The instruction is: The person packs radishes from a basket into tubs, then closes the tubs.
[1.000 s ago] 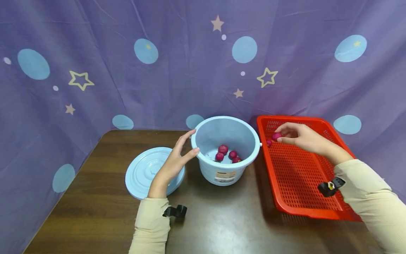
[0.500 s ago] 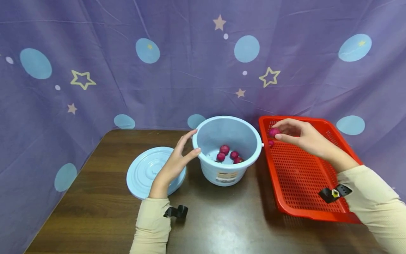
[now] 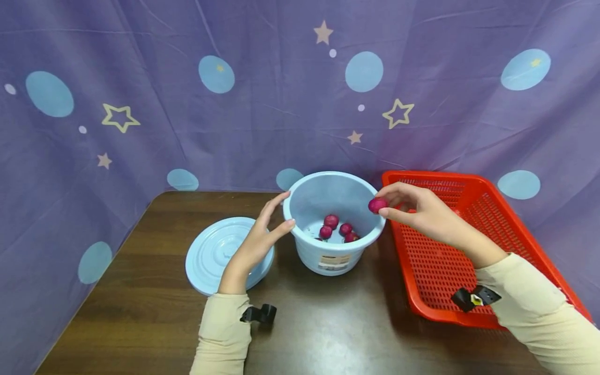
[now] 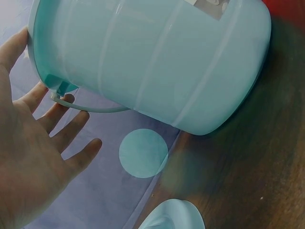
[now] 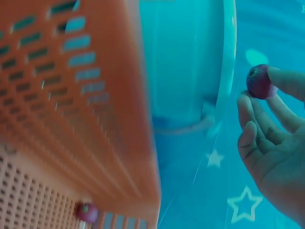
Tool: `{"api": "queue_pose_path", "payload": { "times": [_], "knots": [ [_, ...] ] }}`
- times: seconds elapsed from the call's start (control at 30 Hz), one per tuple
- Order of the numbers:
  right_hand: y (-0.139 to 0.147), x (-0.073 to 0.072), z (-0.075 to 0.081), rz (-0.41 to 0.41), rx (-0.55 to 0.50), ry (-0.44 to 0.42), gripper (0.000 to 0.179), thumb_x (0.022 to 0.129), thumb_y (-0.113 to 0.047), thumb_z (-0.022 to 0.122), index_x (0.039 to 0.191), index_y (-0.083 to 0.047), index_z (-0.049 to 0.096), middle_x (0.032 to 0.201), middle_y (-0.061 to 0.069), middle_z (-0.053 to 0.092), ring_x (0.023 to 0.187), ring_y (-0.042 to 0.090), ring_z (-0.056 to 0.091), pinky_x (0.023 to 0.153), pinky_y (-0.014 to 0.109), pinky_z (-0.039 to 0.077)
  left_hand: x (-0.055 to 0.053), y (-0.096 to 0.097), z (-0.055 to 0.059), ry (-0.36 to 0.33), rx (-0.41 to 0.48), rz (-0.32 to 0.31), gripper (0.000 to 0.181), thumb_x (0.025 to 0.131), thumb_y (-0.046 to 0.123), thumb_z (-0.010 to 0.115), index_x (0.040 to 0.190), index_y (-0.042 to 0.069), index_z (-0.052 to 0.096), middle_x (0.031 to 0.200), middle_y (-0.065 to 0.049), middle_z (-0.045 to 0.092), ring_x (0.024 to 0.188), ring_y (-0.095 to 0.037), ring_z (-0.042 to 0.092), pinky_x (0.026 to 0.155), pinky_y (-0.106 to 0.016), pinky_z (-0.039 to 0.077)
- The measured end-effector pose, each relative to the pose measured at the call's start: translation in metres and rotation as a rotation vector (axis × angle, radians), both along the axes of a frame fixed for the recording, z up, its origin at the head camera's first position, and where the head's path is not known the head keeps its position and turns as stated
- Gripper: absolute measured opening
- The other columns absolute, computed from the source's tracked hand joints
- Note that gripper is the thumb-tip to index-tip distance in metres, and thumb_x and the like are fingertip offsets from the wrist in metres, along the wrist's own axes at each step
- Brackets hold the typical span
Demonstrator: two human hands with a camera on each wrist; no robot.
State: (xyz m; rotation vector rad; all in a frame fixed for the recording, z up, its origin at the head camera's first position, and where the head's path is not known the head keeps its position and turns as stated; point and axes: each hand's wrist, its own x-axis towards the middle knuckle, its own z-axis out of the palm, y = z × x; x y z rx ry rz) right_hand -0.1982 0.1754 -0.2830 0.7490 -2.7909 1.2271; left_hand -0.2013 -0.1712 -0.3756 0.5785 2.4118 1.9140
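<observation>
Between the thumb and fingertips of my right hand (image 3: 422, 213) is a round magenta radish (image 3: 377, 205), held at the right rim of a pale blue bucket (image 3: 307, 255). The right wrist view shows a pale stem scar on that radish (image 5: 259, 81). Several radishes (image 3: 330, 221) lie on the bucket's floor. My left hand (image 3: 258, 237) rests its thumb and a fingertip on the left rim, fingers spread. In the left wrist view the other fingers extend beside the bucket's thin handle (image 4: 105, 110). Another radish (image 5: 87, 213) lies in a corner of the red basket (image 3: 407, 281).
To the left of the bucket, a round pale blue lid (image 3: 211, 255) lies flat on the brown wooden table (image 3: 154, 291), partly under my left arm. The perforated basket stands close on the bucket's right. A purple curtain (image 3: 281, 104) with stars hangs behind the table.
My right hand has lifted the radish from the basket and moved it left to the bucket's rim. The basket has turned slightly. My left hand stays at the left rim.
</observation>
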Motion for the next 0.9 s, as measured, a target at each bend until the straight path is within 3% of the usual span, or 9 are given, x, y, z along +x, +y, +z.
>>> {"api": "queue_pose_path", "payload": {
  "times": [0.33,0.57,0.9],
  "knots": [
    [-0.027,0.003,-0.011,0.072,-0.05,-0.034,0.028,0.092,-0.021,0.073,0.117,-0.011,0.066,0.102,-0.001,0.069,0.093,0.015,0.063,0.083,0.028,0.051,0.0,0.0,-0.002,-0.007,-0.015,0.006,0.062,0.096,0.037,0.062,0.152,0.035,0.035,0.157,0.005,0.026,0.145,-0.017,0.02,0.115,-0.058,0.017],
    [-0.043,-0.001,-0.016,0.139,-0.06,-0.032,0.026,0.091,-0.022,0.074,0.115,-0.012,0.067,0.098,-0.002,0.07,0.09,0.014,0.064,0.084,0.03,0.051,0.0,0.001,-0.001,0.025,-0.007,0.003,0.063,0.096,0.035,0.062,0.153,0.032,0.035,0.156,0.002,0.029,0.144,-0.02,0.023,0.114,-0.057,0.019],
    [-0.049,-0.005,-0.018,0.127,-0.002,-0.026,0.023,0.091,-0.024,0.074,0.11,-0.015,0.068,0.093,-0.004,0.069,0.087,0.014,0.062,0.081,0.036,0.051,-0.001,0.001,-0.002,0.025,0.008,-0.002,0.063,0.096,0.031,0.062,0.153,0.029,0.035,0.155,0.001,0.03,0.141,-0.022,0.027,0.112,-0.06,0.021]
  ]
}}
